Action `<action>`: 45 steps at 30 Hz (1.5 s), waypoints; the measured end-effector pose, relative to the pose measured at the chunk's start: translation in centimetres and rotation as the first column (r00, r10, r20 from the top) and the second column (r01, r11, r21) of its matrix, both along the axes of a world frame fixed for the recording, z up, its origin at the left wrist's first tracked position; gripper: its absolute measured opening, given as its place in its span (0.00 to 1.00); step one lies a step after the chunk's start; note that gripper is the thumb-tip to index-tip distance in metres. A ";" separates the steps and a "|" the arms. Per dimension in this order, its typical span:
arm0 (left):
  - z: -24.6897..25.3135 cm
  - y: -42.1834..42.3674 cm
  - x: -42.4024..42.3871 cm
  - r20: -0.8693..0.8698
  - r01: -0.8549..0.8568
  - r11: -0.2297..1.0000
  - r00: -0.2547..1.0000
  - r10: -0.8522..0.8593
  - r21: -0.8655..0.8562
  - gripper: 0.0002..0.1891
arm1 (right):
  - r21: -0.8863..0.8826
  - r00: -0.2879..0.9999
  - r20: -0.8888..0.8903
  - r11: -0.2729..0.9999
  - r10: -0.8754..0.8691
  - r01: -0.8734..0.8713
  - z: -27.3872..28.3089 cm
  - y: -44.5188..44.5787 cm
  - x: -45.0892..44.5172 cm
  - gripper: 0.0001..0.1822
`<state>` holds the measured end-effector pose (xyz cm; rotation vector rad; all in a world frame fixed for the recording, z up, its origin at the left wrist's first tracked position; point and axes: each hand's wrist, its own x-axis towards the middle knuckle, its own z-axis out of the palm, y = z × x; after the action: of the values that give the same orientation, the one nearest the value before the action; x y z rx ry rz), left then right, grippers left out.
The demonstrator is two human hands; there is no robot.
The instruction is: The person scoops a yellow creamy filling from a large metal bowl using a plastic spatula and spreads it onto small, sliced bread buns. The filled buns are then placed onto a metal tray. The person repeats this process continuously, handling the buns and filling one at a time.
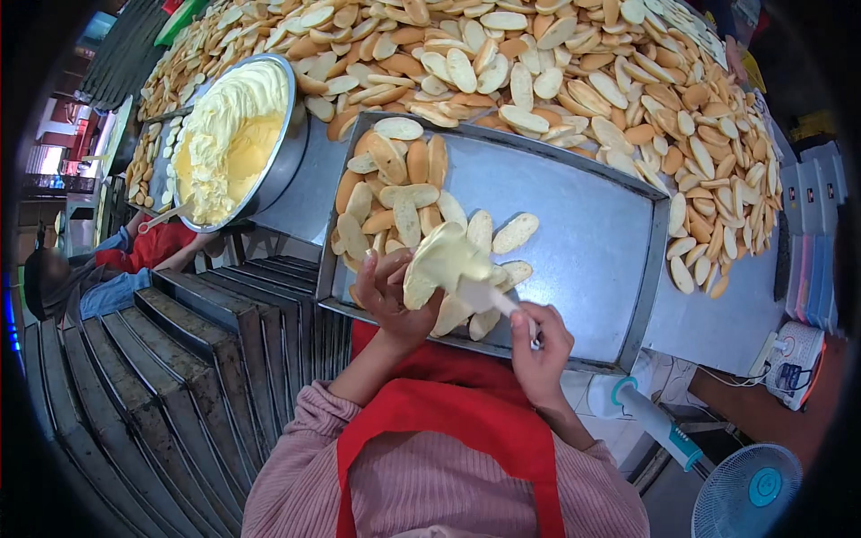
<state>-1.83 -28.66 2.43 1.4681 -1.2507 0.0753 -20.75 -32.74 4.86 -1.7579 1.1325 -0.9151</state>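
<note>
My left hand (397, 296) holds a halved oval bread slice (418, 286) with pale yellow cream on its upper face. The handle of a spatula (494, 300) is gripped in my right hand (543, 339), its blade against the cream. Both hands are above the near side of a metal tray (656, 262), whose left part bears many bread halves (405, 222), some with the cut side up. A metal bowl (290, 121) of yellow cream (235, 144) stands beyond the tray to the left, with another handle (161, 218) sticking out over its near rim.
A large heap of bread halves (538, 74) spreads over the far side of the table. Metal trays (168, 350) are stacked at the lower left. Another person (144, 252) in red and blue is at the left. A fan (746, 491) stands at the lower right, below plastic drawers (810, 188).
</note>
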 end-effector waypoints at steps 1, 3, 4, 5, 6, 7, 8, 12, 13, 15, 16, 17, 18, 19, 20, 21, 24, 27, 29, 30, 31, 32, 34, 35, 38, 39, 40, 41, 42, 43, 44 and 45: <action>0.1 -0.2 -0.4 -0.020 0.035 0.999 0.999 -0.035 -0.018 0.49 | 0.009 0.997 -0.002 0.997 -0.076 0.076 -0.6 -0.7 -0.1 0.08; -0.1 -0.9 -1.3 -0.110 0.109 0.994 0.988 -0.112 -0.033 0.48 | 0.025 0.971 -0.006 0.971 -0.237 0.237 -2.9 -2.4 -0.4 0.08; -0.4 -1.2 -1.8 -0.183 0.148 0.988 0.971 -0.151 -0.031 0.48 | -0.029 0.960 -0.015 0.959 -0.281 0.280 -3.7 -3.6 -0.8 0.09; -0.5 -1.6 -2.4 -0.255 0.189 0.982 0.948 -0.190 -0.030 0.48 | 0.090 0.950 0.012 0.946 -0.313 0.311 -3.8 -4.2 -1.6 0.09; -0.5 -1.9 -2.8 -0.296 0.190 0.982 0.937 -0.185 -0.012 0.48 | 0.206 0.938 0.040 0.921 -0.346 0.331 -3.9 -4.9 -2.2 0.10; -0.4 -2.2 -3.3 -0.337 0.194 0.981 0.924 -0.180 0.008 0.48 | 0.319 0.922 0.064 0.883 -0.381 0.343 -4.1 -5.4 -3.0 0.10; -0.4 -2.7 -3.7 -0.376 0.201 0.979 0.910 -0.176 0.028 0.48 | 0.341 0.913 0.122 0.880 -0.390 0.331 -4.2 -5.7 -3.8 0.11; -0.3 -5.0 -5.5 -0.460 0.280 0.956 0.862 -0.212 0.083 0.48 | 0.349 0.931 0.099 0.888 -0.352 0.298 -3.2 -4.6 -6.9 0.11; -0.6 -5.7 -6.2 -0.484 0.305 0.948 0.846 -0.226 0.091 0.48 | 0.351 0.924 0.100 0.882 -0.369 0.314 -3.1 -4.3 -7.5 0.11; -1.1 -7.2 -7.7 -0.534 0.358 0.928 0.807 -0.251 0.103 0.48 | 0.351 0.909 0.098 0.869 -0.404 0.349 -3.0 -3.9 -8.7 0.11; -1.2 -8.3 -8.4 -0.528 0.381 0.908 0.814 -0.241 0.173 0.47 | 0.389 0.846 0.091 0.801 -0.525 0.455 -2.8 -4.4 -9.3 0.11; -1.3 -9.9 -9.3 -0.542 0.411 0.861 0.816 -0.201 0.300 0.46 | 0.431 0.793 0.141 0.758 -0.592 0.490 -4.3 -4.7 -10.9 0.11; -1.8 -11.7 -10.3 -0.541 0.441 0.836 0.813 -0.217 0.328 0.46 | 0.419 0.747 0.149 0.725 -0.648 0.546 -4.8 -5.1 -12.2 0.11; -3.2 -13.8 -11.5 -0.632 0.513 0.793 0.744 -0.219 0.329 0.44 | 0.408 0.697 0.161 0.690 -0.699 0.598 -4.9 -5.4 -13.3 0.10; -4.9 -15.7 -12.7 -0.715 0.584 0.747 0.665 -0.216 0.318 0.43 | 0.374 0.676 0.162 0.679 -0.719 0.632 -4.9 -5.7 -14.4 0.11; -5.9 -17.5 -13.9 -0.682 0.590 0.727 0.693 -0.233 0.351 0.42 | 0.374 0.655 0.180 0.667 -0.734 0.645 -4.8 -5.9 -15.1 0.11; -8.0 -20.4 -15.9 -0.481 0.537 0.699 0.821 -0.306 0.472 0.41 | 0.421 0.607 0.173 0.616 -0.775 0.666 -4.5 -5.5 -16.8 0.12; -9.7 -20.2 -15.1 -0.140 0.383 0.744 0.918 -0.370 0.548 0.45 | 0.313 0.595 0.196 0.625 -0.780 0.716 -5.9 -5.3 -17.1 0.12; -10.3 -19.3 -13.8 -0.037 0.336 0.771 0.926 -0.377 0.541 0.48 | 0.361 0.595 0.195 0.621 -0.779 0.695 -7.0 -5.0 -17.2 0.12; -10.2 -19.0 -13.1 -0.059 0.359 0.747 0.916 -0.396 0.560 0.49 | 0.385 0.601 0.200 0.626 -0.774 0.678 -7.4 -5.1 -17.1 0.12; -10.1 -18.8 -12.7 -0.085 0.384 0.729 0.907 -0.411 0.566 0.48 | 0.392 0.621 0.173 0.632 -0.765 0.669 -7.7 -5.2 -17.1 0.12; -10.0 -18.5 -12.3 -0.113 0.409 0.711 0.898 -0.425 0.572 0.48 | 0.398 0.641 0.147 0.638 -0.754 0.659 -8.1 -5.3 -17.0 0.12; -9.7 -18.4 -12.2 -0.146 0.438 0.694 0.887 -0.439 0.572 0.46 | 0.369 0.674 0.106 0.659 -0.731 0.656 -8.3 -5.9 -16.8 0.12; -9.6 -18.3 -12.4 -0.148 0.440 0.692 0.886 -0.440 0.572 0.46 | 0.339 0.687 0.092 0.671 -0.721 0.659 -8.4 -6.4 -16.3 0.12; -9.8 -18.5 -13.2 -0.132 0.429 0.704 0.890 -0.436 0.567 0.45 | 0.316 0.714 0.003 0.678 -0.700 0.664 -8.8 -7.2 -16.1 0.12; -9.9 -18.6 -13.5 -0.123 0.422 0.711 0.893 -0.432 0.563 0.44 | 0.318 0.720 -0.035 0.676 -0.693 0.665 -8.9 -7.4 -16.3 0.12; -10.1 -19.0 -13.9 -0.132 0.431 0.717 0.891 -0.435 0.548 0.44 | 0.308 0.717 -0.038 0.674 -0.696 0.671 -8.9 -7.4 -16.3 0.12; -10.2 -19.7 -14.2 -0.141 0.441 0.722 0.888 -0.438 0.533 0.44 | 0.297 0.712 -0.042 0.672 -0.701 0.678 -8.8 -7.4 -16.3 0.12; -10.5 -20.4 -14.7 -0.153 0.449 0.728 0.886 -0.437 0.518 0.44 | 0.285 0.711 -0.047 0.673 -0.701 0.683 -8.7 -7.4 -16.3 0.12; -10.6 -21.3 -15.2 -0.155 0.451 0.739 0.886 -0.436 0.500 0.44 | 0.278 0.703 -0.061 0.664 -0.708 0.694 -8.3 -7.3 -16.4 0.12; -10.7 -22.3 -15.9 -0.158 0.454 0.749 0.886 -0.436 0.482 0.44 | 0.271 0.694 -0.076 0.655 -0.716 0.705 -7.7 -7.1 -16.5 0.12; -10.8 -23.3 -16.6 -0.158 0.456 0.761 0.886 -0.436 0.462 0.44 | 0.262 0.685 -0.087 0.647 -0.724 0.716 -7.2 -6.9 -16.6 0.12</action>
<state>-18.44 -51.91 -8.41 1.5303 -1.6346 -0.6389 -37.38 -39.65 -2.31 -1.0265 1.9095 -1.1532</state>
